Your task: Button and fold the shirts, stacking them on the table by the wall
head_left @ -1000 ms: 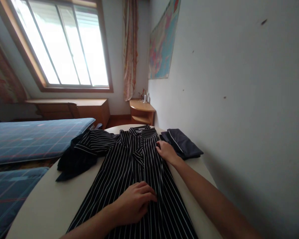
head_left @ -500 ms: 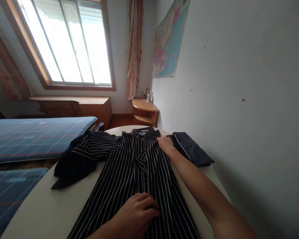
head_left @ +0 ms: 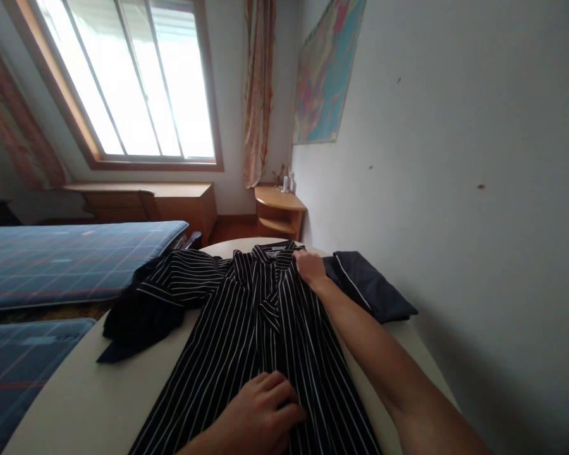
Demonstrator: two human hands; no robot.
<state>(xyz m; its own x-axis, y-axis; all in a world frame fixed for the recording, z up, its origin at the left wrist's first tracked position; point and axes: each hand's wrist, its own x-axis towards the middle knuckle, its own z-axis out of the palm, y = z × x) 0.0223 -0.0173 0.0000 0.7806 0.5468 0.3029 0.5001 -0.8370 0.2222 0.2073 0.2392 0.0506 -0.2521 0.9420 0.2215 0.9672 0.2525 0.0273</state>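
A black garment with white stripes (head_left: 237, 328) lies spread on a pale round table (head_left: 90, 398), its collar at the far edge and one sleeve out to the left. My right hand (head_left: 309, 266) is closed on the garment at the right shoulder, beside the collar. Low in the view, my left hand (head_left: 268, 411) rests over the lower front with its fingers curled; what they hold, if anything, is hidden. Dark cloth (head_left: 140, 322) lies under and beside the left sleeve. To the right of my right hand is a folded dark garment (head_left: 370, 284).
Blue plaid mattresses (head_left: 76, 262) stand at the left of the table. Beyond are a wooden desk (head_left: 184, 196) under the window and a corner shelf (head_left: 279, 199) with small bottles. A white wall (head_left: 431, 126) with a map runs along the right.
My right hand has shifted slightly left toward the collar, and the cloth at the right shoulder has moved inward with it. My left hand has barely moved. The view has shifted slightly.
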